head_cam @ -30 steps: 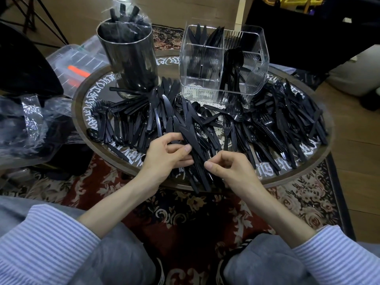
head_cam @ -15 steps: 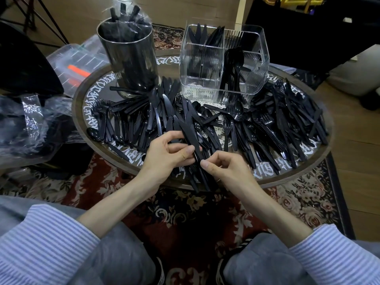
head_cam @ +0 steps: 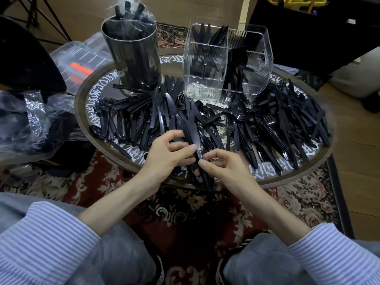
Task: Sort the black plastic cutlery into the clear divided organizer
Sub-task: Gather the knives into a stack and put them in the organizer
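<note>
Fingers: my left hand [head_cam: 166, 153] grips a bundle of knives [head_cam: 192, 136]; my right hand [head_cam: 224, 167] pinches its handles.
Knives: above the tabletop [head_cam: 308, 171] edge.
Advice: I'd square handles first.
Organizer [head_cam: 227, 60]: far side, part filled.

White ornate lettering runs round the rim of the round table [head_cam: 98, 112], passing just beyond the left hand [head_cam: 166, 154] and just right of the right hand [head_cam: 223, 167], but no word of it can be made out. Much of it lies under the black cutlery [head_cam: 277, 128]. Nothing else carries readable text, labels or numbers.
</note>
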